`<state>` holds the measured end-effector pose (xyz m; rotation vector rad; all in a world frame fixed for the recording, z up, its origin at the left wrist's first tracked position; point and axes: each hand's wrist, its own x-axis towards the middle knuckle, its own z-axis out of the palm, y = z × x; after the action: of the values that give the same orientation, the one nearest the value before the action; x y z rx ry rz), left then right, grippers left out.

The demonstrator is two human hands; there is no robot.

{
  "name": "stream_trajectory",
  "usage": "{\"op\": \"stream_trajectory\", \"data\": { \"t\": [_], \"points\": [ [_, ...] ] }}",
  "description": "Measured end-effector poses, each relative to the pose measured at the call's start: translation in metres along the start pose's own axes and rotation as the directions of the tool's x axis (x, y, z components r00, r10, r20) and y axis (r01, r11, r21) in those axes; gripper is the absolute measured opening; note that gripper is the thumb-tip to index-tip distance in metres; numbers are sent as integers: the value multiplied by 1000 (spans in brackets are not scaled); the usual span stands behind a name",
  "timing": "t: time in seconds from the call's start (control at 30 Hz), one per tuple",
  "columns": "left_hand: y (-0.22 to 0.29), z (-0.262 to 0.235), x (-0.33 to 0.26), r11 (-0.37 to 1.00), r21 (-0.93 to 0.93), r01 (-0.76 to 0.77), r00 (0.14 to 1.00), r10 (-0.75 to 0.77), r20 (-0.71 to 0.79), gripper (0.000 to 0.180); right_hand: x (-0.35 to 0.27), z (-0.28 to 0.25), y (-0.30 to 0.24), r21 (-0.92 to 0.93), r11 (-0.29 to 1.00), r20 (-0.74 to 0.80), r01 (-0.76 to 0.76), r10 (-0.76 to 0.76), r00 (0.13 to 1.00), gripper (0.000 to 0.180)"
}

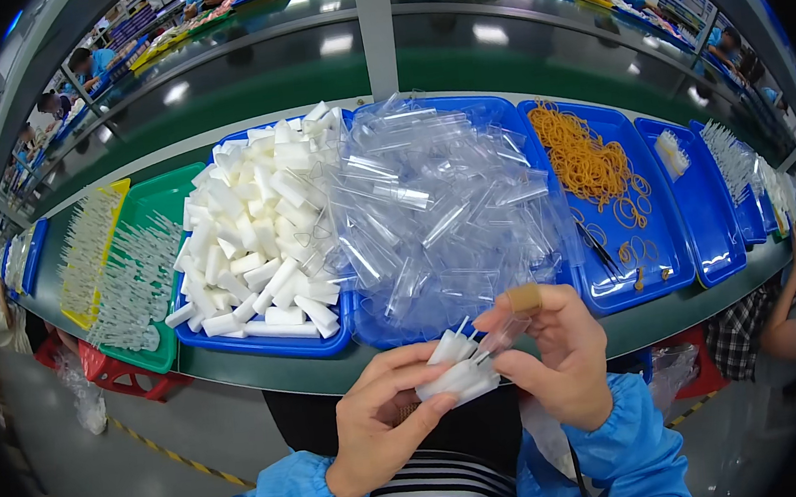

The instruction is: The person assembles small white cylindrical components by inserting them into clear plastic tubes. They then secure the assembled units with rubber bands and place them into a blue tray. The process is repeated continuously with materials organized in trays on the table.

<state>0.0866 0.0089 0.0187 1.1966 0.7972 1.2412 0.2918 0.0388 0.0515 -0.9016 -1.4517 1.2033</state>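
Observation:
My left hand (381,430) is closed round a few white foam pieces (466,382), bunched together just off the table's near edge. Thin pale sticks project from their upper ends. My right hand (567,357) pinches a small clear plastic sleeve (504,337) between thumb and fingers, right beside the tips of the sticks. Whether the sleeve surrounds one of them I cannot tell. A tan band (524,299) wraps one right fingertip. Straight ahead lies a heap of clear plastic sleeves (441,197), and to its left a pile of white foam pieces (259,232).
A blue tray (611,298) on the right holds orange rubber bands (581,152) and dark tweezers (597,250). At left, a green tray (166,352) and a yellow tray (119,192) carry thin, pale-tipped sticks. A conveyor belt (260,81) runs behind; other people sit along both sides.

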Motion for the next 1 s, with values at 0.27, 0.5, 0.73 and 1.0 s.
{"op": "stream_trajectory", "data": {
  "t": [0.27, 0.5, 0.73, 1.0],
  "points": [
    [2, 4, -4, 1000, 24, -18, 998, 20, -67, 30, -11, 6, -5, 84, 994, -68, 72, -67, 995, 44],
    [3, 4, -8, 968, 251, -27, 996, 49, -81, 29, -19, 8, 17, 46, 978, 18, 205, -206, 978, 44],
    [7, 7, -10, 984, 178, 12, 996, 4, -86, 28, -14, 5, 3, 263, 962, 69, -74, 57, 996, 41],
    [6, 14, -9, 995, -69, 74, 987, -83, -134, 22, -24, 15, 8, 17, 985, 53, 169, -170, 984, 34]
  ]
}}
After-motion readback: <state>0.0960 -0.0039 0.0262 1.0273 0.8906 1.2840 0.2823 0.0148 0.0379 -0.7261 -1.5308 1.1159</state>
